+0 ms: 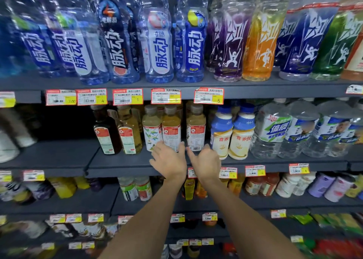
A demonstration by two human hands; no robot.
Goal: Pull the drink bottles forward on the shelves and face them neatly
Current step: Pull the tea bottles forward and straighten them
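Observation:
On the middle shelf (pixel 121 163) stand several tea bottles with red-and-white labels. My left hand (pixel 169 161) reaches in with its fingers spread, covering the base of a pale tea bottle (pixel 171 128), with a leaf-print bottle (pixel 151 130) just to the left. My right hand (pixel 206 163) is beside it, with thumb and fingers apart below the base of another tea bottle (pixel 195 130). Neither hand is closed around a bottle. A dark tea bottle (pixel 106 133) and an amber one (pixel 130 134) stand tilted further left.
Two blue-capped milk drink bottles (pixel 232 135) stand right of my right hand, then large water bottles (pixel 275 131). The top shelf holds blue sports drinks (pixel 160 40) and coloured bottles (pixel 261 40). The left part of the middle shelf is dark. Lower shelves carry more drinks.

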